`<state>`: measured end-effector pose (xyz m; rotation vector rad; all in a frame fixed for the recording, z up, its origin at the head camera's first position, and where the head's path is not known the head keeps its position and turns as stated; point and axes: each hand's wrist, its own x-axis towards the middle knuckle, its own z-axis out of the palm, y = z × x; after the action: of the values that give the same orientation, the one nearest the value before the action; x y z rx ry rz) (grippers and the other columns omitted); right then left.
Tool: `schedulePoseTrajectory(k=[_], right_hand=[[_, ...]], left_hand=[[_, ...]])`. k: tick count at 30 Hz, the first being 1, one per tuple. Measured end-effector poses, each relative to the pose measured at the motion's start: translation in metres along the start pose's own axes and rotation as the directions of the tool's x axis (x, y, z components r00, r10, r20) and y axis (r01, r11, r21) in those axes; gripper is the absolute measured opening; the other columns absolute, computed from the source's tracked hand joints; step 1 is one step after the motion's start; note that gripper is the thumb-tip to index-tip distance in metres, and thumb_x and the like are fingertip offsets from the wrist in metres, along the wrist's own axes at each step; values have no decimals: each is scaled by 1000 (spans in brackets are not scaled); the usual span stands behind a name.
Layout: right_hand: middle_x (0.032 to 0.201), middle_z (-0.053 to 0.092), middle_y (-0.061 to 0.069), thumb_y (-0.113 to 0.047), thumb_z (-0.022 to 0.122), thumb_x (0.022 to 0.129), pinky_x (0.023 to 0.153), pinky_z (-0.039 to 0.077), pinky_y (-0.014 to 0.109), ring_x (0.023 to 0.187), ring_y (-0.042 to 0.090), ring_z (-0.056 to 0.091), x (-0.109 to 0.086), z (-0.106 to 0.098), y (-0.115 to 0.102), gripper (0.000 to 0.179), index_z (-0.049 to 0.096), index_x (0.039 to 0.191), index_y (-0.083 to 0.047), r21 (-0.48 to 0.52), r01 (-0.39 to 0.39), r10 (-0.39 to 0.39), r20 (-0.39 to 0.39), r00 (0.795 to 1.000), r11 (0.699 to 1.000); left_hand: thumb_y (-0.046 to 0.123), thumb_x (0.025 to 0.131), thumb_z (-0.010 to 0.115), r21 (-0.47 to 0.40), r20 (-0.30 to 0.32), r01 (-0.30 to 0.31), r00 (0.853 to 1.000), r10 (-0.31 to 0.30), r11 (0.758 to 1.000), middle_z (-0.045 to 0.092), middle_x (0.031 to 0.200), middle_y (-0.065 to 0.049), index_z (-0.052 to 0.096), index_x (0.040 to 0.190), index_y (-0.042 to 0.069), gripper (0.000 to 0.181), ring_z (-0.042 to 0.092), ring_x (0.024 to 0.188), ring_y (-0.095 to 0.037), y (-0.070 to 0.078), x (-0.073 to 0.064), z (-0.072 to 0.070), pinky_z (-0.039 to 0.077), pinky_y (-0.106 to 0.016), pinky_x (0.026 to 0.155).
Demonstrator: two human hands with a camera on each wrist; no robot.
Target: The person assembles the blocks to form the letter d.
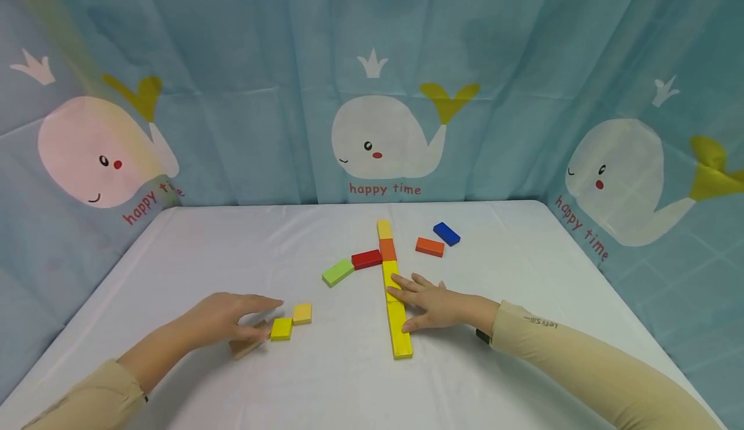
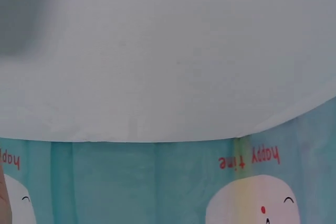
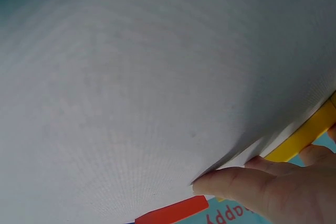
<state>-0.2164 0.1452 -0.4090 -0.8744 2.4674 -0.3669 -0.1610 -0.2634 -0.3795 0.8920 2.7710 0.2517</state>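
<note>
In the head view, my right hand (image 1: 433,304) lies with spread fingers over a straight row of blocks, its fingertips on the long yellow blocks (image 1: 399,336). Farther up that row come an orange block (image 1: 387,250) and a pale yellow block (image 1: 384,229). A red block (image 1: 366,260) and a green block (image 1: 338,272) branch off to the left. My left hand (image 1: 223,320) hovers over a brown block (image 1: 247,348), index finger stretched out and thumb overlapping the block. Just right of it are a small yellow block (image 1: 281,329) and a pale yellow square block (image 1: 302,314).
An orange-red block (image 1: 430,246) and a blue block (image 1: 446,234) lie right of the row's far end. The white-covered table (image 1: 279,236) meets a blue whale-print curtain (image 1: 244,126) at the back and both sides.
</note>
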Motion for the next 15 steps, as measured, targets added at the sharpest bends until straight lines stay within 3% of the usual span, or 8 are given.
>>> schedulePoseTrajectory(k=[4,9,15], right_hand=[[163,9,-3,-52,64,88,103,11,75,147,38,8,0,0,-1,79,30,154,-27,-19,-2,2,-1,1000,1000],[163,9,-3,-52,64,88,102,11,76,146,38,7,0,-1,-2,79,29,154,-27,-22,1,-1,4,1000,1000],[163,9,-3,-52,64,88,103,11,75,147,38,7,0,-1,-2,79,29,154,-27,-18,-4,4,3,1000,1000]], left_hand=[[63,79,65,24,6,-92,996,92,996,59,135,-2,58,136,21,72,62,112,-23,-9,-8,2,52,-45,85],[72,71,63,24,33,-134,991,133,991,49,146,-1,54,141,23,86,62,107,-15,-19,-15,6,53,-41,80],[71,66,64,17,58,-192,980,191,981,42,151,2,49,145,21,94,60,103,-9,-25,-20,9,52,-39,80]])
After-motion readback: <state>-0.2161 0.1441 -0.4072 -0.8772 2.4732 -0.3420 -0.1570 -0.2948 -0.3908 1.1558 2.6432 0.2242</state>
